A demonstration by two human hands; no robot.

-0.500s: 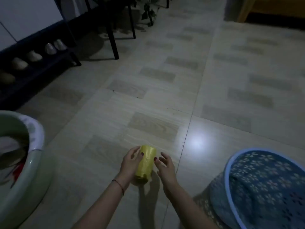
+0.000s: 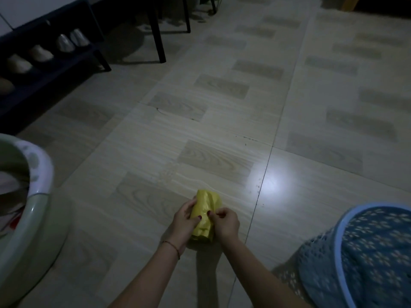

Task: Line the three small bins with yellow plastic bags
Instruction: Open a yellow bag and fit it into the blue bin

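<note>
While both my hands grip it, the yellow bag roll (image 2: pixel 205 215) sits low over the floor (image 2: pixel 222 130).
Left hand (image 2: pixel 184 221) cradles it, right hand (image 2: pixel 224 222) pinches film; a hasty tug could rip a bag.

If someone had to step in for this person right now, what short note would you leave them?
Left hand: holds the yellow roll of plastic bags from its left side, thumb across the front.
Right hand: its grip pinches the plastic at the roll's right edge.
Bins in view: pale green round plastic bin at left with something already inside; blue perforated plastic basket at right, no yellow bag visible in it. A third bin is out of view.
Done: roll in hand.
Left: free a bag, line each bin.
</note>
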